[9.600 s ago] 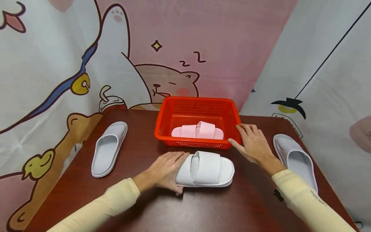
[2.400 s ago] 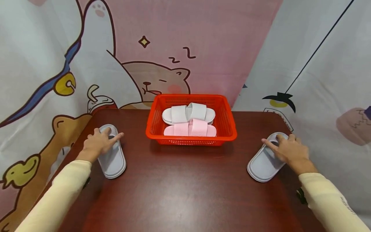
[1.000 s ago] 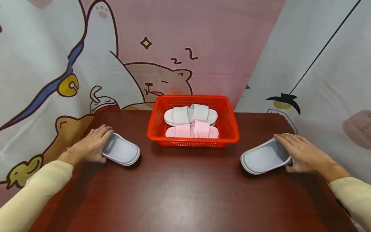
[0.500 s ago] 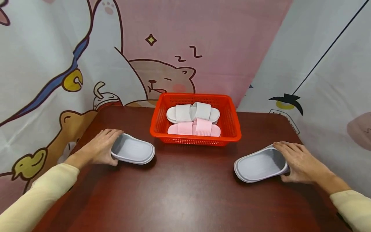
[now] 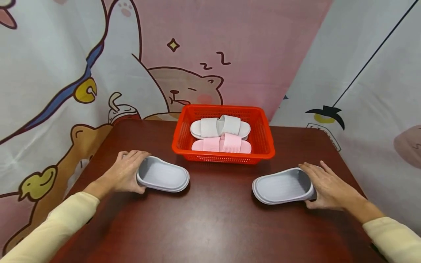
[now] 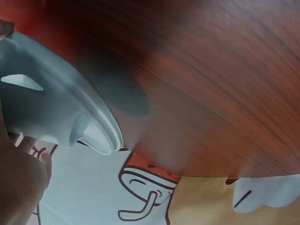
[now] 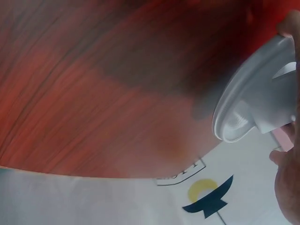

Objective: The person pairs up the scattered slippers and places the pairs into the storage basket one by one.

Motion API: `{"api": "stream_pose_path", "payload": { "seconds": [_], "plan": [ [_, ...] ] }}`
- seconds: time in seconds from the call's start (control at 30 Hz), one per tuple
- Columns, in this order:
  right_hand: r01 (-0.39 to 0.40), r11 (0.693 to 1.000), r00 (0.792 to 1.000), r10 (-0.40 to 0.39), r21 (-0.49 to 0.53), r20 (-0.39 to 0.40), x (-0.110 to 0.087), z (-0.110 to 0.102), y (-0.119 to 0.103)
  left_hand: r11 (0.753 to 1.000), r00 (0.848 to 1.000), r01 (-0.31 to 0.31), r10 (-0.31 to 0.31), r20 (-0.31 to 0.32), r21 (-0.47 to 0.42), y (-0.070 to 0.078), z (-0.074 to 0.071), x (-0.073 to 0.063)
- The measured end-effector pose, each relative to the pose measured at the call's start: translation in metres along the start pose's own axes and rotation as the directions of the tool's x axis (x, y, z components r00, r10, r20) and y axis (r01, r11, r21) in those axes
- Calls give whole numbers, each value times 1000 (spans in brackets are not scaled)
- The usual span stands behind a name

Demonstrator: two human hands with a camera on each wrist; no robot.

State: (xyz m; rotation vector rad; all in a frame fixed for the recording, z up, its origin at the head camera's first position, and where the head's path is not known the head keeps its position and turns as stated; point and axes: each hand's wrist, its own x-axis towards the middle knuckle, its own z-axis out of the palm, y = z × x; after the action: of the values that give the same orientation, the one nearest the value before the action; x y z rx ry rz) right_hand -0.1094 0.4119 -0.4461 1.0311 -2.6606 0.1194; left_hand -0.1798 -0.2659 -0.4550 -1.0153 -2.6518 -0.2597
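My left hand (image 5: 126, 173) grips one grey slipper (image 5: 164, 176) by its toe end, with the heel pointing right toward the middle of the table. In my right hand (image 5: 329, 188) is the other grey slipper (image 5: 281, 187), held by the toe with its heel pointing left. Both slippers are a little above the table, and the left wrist view shows a shadow under the left-hand slipper (image 6: 56, 93). In the right wrist view the right-hand slipper (image 7: 255, 93) is cut off by the frame's edge.
A red plastic basket (image 5: 223, 157) stands at the table's back middle. Inside it lie white slippers (image 5: 210, 128) behind pink slippers (image 5: 210, 144). The dark brown table (image 5: 197, 226) reaches back to a printed cartoon curtain (image 5: 256, 54).
The white slippers went into the basket earlier. Since then both hands have taken hold of the grey slippers, lifted and turned them, and brought them inward toward each other.
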Motion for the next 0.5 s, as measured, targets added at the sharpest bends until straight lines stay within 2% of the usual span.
{"api": "stream_pose_path", "payload": {
  "seconds": [0.1,0.27,0.5],
  "plan": [
    [-35,999,999,36,30,-10,5,2,-6,999,1000,-3,2,-27,-38,8,4,4],
    [-70,995,997,72,74,-37,14,6,-14,998,1000,6,-7,-12,-68,19,9,8],
    [-39,998,998,41,55,-45,22,11,-24,997,1000,14,-14,-3,-75,31,14,11]
  ]
}}
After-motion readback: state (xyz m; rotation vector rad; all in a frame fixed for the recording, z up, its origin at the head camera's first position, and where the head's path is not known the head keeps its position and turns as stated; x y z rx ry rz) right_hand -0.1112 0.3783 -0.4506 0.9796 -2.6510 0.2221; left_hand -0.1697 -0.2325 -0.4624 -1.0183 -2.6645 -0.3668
